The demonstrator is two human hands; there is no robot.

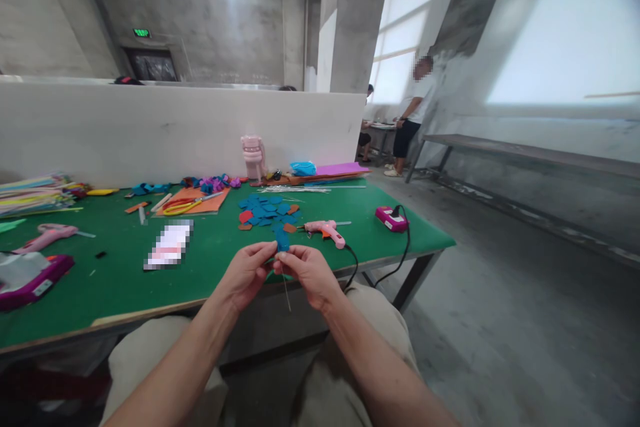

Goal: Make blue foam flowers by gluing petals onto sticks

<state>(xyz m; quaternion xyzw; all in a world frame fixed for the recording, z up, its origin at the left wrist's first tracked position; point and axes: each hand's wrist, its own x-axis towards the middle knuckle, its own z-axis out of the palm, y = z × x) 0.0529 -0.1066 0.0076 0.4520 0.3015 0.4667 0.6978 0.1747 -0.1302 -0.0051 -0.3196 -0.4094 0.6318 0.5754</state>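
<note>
Scissors [196,203] lie at ten o'clock from our work; our left hand [250,273] pinches the blue piece [283,239], wire [287,293] hanging at six, our right hand [311,272] pinching opposite; we should press evenly, clear of the glue gun [327,229] near three.

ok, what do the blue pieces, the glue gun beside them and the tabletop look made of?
Blue pieces: probably felt or thin foam; matte, flat-looking.
Glue gun: likely hard plastic; smooth, moulded pink body.
Tabletop: green covering, maybe vinyl or paint; smooth, even colour.

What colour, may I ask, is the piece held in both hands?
The held piece is blue, as the head view shows.
</note>
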